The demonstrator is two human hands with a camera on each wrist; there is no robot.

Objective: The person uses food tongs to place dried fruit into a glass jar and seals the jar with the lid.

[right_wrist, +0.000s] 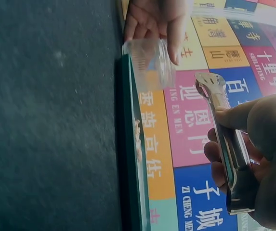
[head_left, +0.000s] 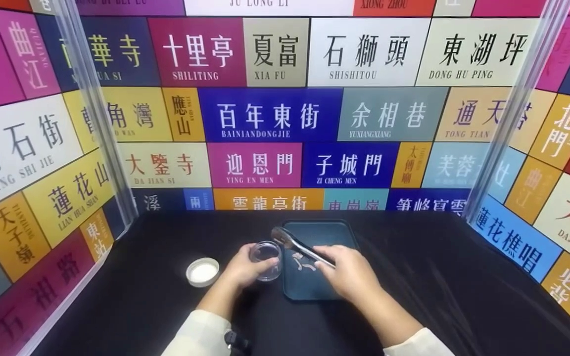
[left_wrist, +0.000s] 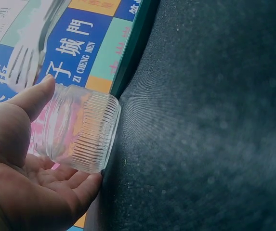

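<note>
My left hand (head_left: 243, 269) grips a small clear jar (head_left: 265, 251) with ribbed sides, at the left edge of the tray. In the left wrist view its thumb lies at the rim of the jar (left_wrist: 87, 127), with the fingers under it. My right hand (head_left: 352, 272) holds metal tongs (head_left: 306, 248), their slotted end above the jar's mouth side. No piece shows between the tong ends in the right wrist view of the tongs (right_wrist: 227, 139). Several small pale pieces (head_left: 307, 263) lie on the dark teal tray (head_left: 309, 292) under the tongs.
A round white-topped lid (head_left: 203, 271) lies on the black cloth (head_left: 161, 306) to the left of my left hand. Behind the table stands a wall of colourful name panels (head_left: 272, 114), with clear upright posts (head_left: 502, 118) at the corners.
</note>
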